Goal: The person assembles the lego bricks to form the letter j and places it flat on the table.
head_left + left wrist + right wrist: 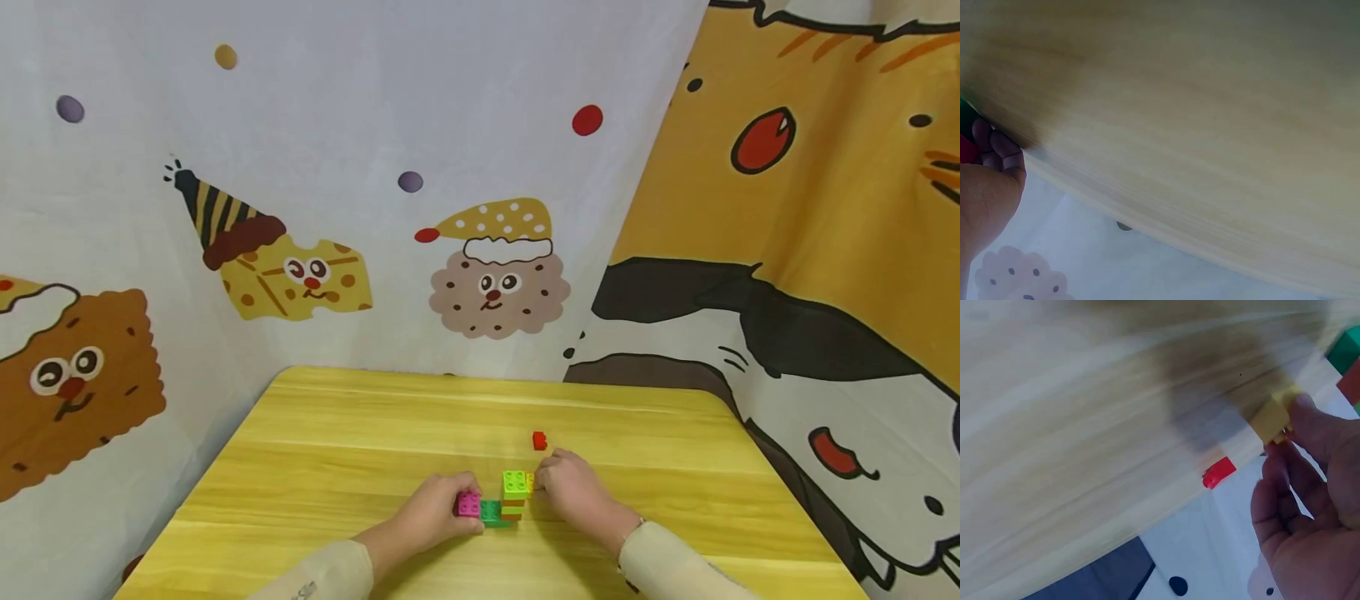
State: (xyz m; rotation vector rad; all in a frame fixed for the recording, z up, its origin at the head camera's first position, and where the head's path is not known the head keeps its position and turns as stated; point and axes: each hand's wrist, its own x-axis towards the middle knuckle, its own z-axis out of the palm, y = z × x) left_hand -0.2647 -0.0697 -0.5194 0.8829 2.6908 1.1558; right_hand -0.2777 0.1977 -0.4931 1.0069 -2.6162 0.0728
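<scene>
My left hand grips a pink toy building brick between thumb and fingers, at the left end of a green brick. On the green brick's right side stands a small upright stack of orange and lime bricks, topped by a lime brick. Just right of that stack, my right hand pinches a yellow brick, its thumb on one side and fingertips on the other. In the left wrist view, only part of the left hand and the edges of the bricks show.
Beyond my right hand, a small red brick lies alone on the wooden table. A printed white curtain hangs behind the table's far edge, and an orange, black and white printed one is at the right.
</scene>
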